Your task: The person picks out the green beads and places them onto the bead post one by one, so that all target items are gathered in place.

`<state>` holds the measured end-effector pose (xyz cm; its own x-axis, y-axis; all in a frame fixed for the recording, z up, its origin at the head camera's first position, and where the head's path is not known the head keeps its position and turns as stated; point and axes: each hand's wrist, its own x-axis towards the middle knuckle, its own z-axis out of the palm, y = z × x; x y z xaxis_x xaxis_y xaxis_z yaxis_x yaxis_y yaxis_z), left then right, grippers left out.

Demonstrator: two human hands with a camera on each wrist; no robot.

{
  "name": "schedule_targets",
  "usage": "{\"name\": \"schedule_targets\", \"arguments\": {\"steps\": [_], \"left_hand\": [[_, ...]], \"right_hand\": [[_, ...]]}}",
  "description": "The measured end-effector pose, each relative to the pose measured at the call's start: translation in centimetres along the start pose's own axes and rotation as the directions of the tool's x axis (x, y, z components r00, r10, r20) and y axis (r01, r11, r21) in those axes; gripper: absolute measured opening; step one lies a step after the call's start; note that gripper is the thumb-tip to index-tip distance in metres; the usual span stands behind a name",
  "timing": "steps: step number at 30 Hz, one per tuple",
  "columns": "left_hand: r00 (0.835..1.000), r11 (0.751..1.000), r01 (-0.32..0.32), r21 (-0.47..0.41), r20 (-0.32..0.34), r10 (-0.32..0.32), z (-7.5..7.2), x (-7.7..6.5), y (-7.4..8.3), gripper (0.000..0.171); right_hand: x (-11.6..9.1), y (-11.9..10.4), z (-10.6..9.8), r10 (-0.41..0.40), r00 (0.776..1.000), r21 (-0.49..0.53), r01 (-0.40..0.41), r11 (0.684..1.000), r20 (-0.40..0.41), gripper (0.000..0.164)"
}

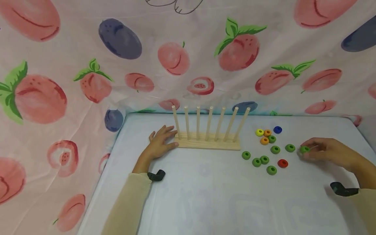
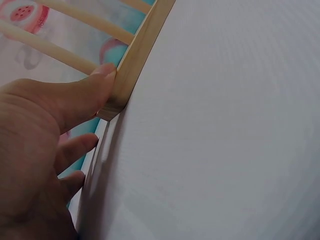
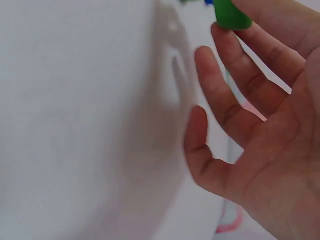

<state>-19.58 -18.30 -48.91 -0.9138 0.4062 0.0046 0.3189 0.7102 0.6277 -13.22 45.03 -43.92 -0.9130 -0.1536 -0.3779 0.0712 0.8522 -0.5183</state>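
Note:
A wooden peg stand with a row of several upright dowels rests on the table. My left hand holds the left end of its base between thumb and index finger; the left wrist view shows the thumb against the base, while the index fingertip is hidden there. At the right, my right hand pinches a green bead. That same green bead appears at the top of the right wrist view, above the table, with the other fingers spread loosely.
Several loose green beads lie right of the stand. Among them are a red bead, a blue bead, a yellow bead and two orange beads. A fruit-print curtain hangs behind the white table.

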Motion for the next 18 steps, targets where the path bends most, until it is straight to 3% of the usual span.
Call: {"name": "schedule_targets", "arguments": {"steps": [9,18], "left_hand": [[1.000,1.000,0.011,0.004,0.018,-0.011,0.0,0.1,0.3,0.061],[0.999,1.000,0.029,0.010,0.025,-0.029,0.1,0.0,0.5,0.061]], "right_hand": [[0.1,-6.0,-1.2,-0.091,0.984,-0.018,0.090,0.996,-0.153,0.048],[0.1,-13.5,-2.1,-0.075,0.973,0.057,0.089,0.994,-0.218,0.059]]}}
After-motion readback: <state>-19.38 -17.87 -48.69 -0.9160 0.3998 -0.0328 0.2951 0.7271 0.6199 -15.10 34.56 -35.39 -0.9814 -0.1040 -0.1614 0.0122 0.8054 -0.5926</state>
